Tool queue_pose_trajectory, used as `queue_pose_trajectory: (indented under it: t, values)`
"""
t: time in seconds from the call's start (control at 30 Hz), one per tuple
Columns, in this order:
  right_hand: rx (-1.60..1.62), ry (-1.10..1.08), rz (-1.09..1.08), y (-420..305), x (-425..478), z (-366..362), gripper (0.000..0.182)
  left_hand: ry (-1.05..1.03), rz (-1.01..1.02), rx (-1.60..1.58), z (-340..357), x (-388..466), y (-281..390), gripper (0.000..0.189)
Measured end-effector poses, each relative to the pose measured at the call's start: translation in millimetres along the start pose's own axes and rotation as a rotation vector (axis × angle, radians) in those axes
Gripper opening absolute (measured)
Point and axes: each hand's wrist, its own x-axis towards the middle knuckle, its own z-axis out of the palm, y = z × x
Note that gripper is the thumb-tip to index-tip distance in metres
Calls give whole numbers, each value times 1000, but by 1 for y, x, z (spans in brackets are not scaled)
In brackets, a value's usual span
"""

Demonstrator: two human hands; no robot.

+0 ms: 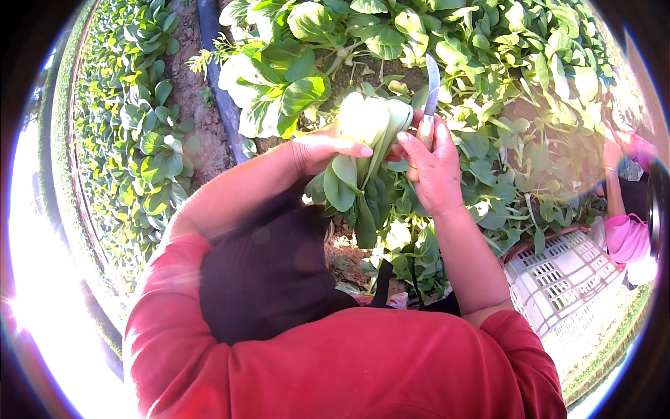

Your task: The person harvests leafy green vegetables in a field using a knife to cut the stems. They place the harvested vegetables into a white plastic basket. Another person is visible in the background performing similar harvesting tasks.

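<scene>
A cut head of bok choy (374,125) is held in front of me, its pale base up and its green leaves hanging down. My left hand (327,149) grips it from the left, thumb across the stalks. In my right hand (432,162) is a knife with a wooden handle (425,135), its curved blade (433,86) pointing up and away from me. The fingertips of that hand also touch the right side of the bok choy. Strong sunlight washes out part of the base.
Leafy bok choy plants (309,94) grow close ahead, with another planted row (152,146) at left beyond a dark hose (222,84). A white plastic crate (565,272) stands at right. Beside it, another person's arm (613,173) reaches toward the plants.
</scene>
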Motion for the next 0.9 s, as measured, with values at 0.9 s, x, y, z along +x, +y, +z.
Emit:
queue_pose_trajectory:
  t: [0.9]
  values:
    - [-1356, -348, -436, 54, 179, 30, 26, 651, -590, 1978, -78, -46, 64, 62]
